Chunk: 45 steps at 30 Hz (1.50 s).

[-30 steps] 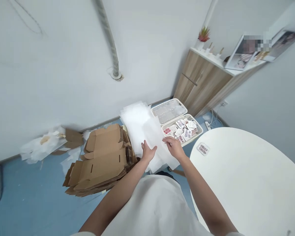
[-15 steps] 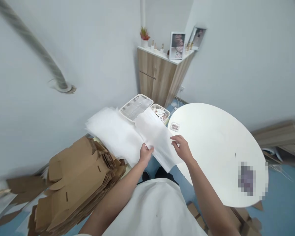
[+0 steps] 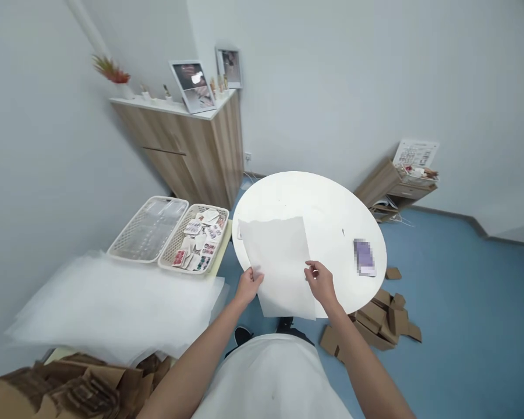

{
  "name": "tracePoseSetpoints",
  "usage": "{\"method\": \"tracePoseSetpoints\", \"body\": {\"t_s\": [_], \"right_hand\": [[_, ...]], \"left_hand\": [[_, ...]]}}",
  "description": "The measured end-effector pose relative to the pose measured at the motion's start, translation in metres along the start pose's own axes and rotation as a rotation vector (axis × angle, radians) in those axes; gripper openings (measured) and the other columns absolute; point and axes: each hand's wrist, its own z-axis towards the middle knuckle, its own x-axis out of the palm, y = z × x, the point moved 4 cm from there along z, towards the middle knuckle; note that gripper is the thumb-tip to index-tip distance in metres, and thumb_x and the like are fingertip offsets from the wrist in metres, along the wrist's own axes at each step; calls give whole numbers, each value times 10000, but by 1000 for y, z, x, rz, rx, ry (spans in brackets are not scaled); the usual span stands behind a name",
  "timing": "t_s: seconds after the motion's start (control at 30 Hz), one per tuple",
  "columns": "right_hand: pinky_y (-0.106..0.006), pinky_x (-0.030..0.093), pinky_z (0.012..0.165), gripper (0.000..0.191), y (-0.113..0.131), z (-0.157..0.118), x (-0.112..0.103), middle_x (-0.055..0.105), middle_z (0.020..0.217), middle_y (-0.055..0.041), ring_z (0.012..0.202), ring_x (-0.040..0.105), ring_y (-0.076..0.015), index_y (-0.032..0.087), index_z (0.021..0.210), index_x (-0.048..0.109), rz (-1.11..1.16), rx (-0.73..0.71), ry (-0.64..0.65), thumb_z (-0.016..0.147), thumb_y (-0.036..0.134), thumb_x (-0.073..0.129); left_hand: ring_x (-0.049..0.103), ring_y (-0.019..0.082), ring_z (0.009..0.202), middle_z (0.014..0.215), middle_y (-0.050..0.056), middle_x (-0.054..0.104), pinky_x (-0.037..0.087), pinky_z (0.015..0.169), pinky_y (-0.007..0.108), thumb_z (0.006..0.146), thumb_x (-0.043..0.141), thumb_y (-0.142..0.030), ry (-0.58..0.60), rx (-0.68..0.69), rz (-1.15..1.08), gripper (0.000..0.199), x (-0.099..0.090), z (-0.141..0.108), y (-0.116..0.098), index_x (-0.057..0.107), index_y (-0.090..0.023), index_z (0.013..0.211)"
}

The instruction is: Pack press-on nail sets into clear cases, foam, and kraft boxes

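Note:
A thin white packing sheet (image 3: 282, 262) is spread between my hands, over the near left part of the round white table (image 3: 332, 215). My left hand (image 3: 248, 285) is closed on its left edge, thumb on top. At the right edge, my right hand (image 3: 321, 282) pinches the sheet between thumb and curled fingers. The sheet's near end hangs past the table rim. Only a sliver of a small clear case (image 3: 239, 231) shows beside the sheet's far left corner.
To my left lies a stack of white sheets (image 3: 113, 308), with flattened cardboard boxes (image 3: 91, 390) nearer me. Behind it stand one basket of clear plastic pieces (image 3: 146, 230) and another of small nail-tip packs (image 3: 196, 241). A blurred purple item (image 3: 364, 256) lies on the table; cardboard (image 3: 375, 320) lies on the floor.
My view has turned right. The sheet has moved from beside the stack to over the table, and my right fingers, earlier spread near its edge, are now closed on it.

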Motion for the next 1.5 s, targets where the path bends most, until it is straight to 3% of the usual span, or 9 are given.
{"method": "tracePoseSetpoints", "body": {"t_s": [0.13,0.3,0.43,0.7,0.83,1.03,1.1,1.23,1.5], "right_hand": [[-294,470,593,318,-36,3,-26,565,742,-31,599,546,-144,179,995,560,-18,83,-11,774,368,435],[-314,473,641,294,-75,15,-46,571,722,-21,633,550,-153,182,989,567,-35,116,35,764,319,436],[-324,473,650,310,-110,24,-47,589,774,-24,646,557,-154,196,1025,560,-48,117,110,767,275,407],[-331,438,705,329,-163,31,-33,610,845,-42,748,567,-174,210,1064,550,-200,145,258,804,213,349],[-368,407,783,345,-169,33,-30,607,884,-66,794,564,-192,204,1111,521,-288,90,277,828,191,324],[-409,345,911,487,-159,24,-37,433,1249,-124,1146,394,-252,178,1293,323,-365,-48,206,810,217,376],[-423,281,972,479,-154,15,-32,398,1302,-104,1211,329,-251,203,1280,344,-377,-133,276,805,223,396],[-437,189,1023,481,-154,2,-14,346,1355,-100,1272,245,-253,198,1258,375,-431,-183,384,786,243,451],[-470,154,1025,482,-154,16,1,301,1379,-118,1289,205,-258,179,1253,373,-474,-159,378,780,235,450]], "left_hand": [[612,164,723,880,84,642,475,672,299,699,541,-222,132,-27,215,232,33,14,10,563,-145,917],[597,142,633,754,39,623,455,657,285,718,510,-205,61,-30,406,221,59,34,1,543,-146,928],[598,150,699,725,21,608,443,711,280,726,494,-182,8,-59,505,283,79,46,-4,529,-161,1006],[552,116,667,1025,83,541,446,745,295,736,482,-181,-142,-77,702,466,105,64,10,399,-159,1194],[553,131,729,1075,86,511,436,798,320,754,464,-200,-148,-39,790,501,118,71,10,345,-170,1240],[430,240,1109,1291,148,336,354,920,391,796,422,-274,-169,73,1020,535,125,60,-5,267,-152,1294],[304,262,1219,1336,141,305,268,983,416,808,406,-298,-102,139,1149,507,130,47,-9,300,-161,1285],[192,259,1283,1381,69,300,139,1029,451,809,410,-300,213,134,1347,436,143,21,-1,392,-250,1241],[120,257,1310,1398,50,274,70,1031,490,791,436,-268,217,104,1371,475,139,29,2,374,-293,1261]]}}
